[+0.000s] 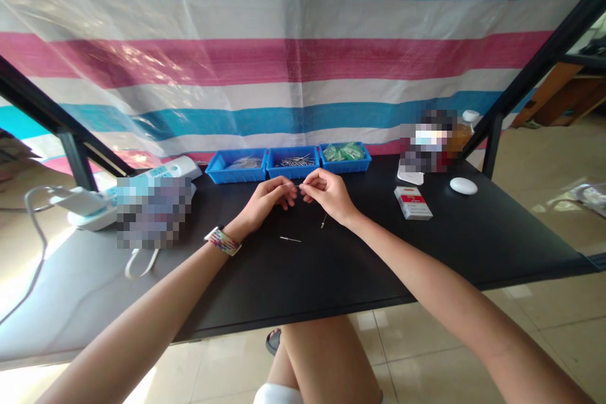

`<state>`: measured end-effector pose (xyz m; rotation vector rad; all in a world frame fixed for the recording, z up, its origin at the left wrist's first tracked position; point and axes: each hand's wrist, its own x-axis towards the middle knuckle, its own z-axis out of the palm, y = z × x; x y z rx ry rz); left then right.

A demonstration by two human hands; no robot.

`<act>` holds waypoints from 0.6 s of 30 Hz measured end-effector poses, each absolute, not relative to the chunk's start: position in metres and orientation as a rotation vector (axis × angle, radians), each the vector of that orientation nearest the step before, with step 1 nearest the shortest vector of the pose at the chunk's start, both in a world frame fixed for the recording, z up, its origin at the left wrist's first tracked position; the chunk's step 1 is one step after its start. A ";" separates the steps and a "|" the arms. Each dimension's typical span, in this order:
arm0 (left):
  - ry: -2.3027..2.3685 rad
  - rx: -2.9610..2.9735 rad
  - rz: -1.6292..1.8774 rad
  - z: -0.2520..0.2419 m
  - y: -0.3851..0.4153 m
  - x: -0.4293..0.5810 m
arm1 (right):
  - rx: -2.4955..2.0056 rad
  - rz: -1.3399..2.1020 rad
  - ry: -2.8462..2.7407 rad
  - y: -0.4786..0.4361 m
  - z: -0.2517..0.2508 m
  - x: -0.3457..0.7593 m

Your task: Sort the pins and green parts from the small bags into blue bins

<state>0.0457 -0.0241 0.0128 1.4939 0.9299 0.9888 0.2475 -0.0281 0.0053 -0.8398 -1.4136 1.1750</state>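
Note:
My left hand (273, 197) is closed in a pinch over the black table, a patterned band round its wrist. Facing it, almost tip to tip, my right hand (329, 192) pinches too. Whatever sits between the fingertips is too small to make out. A thin silver metal pin (290, 239) lies on the table in front of my hands. Another short metal pin (324, 221) rests just below my right hand. Behind the hands, a blue bin (292, 172) holds many similar metal pins.
A left blue bin (235, 175) holds clear plastic bags; a right blue bin (345, 166) holds green packets. A power strip (182, 170) with cables stands at left. On the right are a cigarette pack (413, 203), a white oval object (463, 186) and a bottle (468, 123). Striped sheeting (284, 57) hangs behind.

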 end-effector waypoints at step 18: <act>0.999 1.582 1.030 0.014 -0.024 0.048 | -0.870 1.287 -1.292 -0.025 0.003 0.252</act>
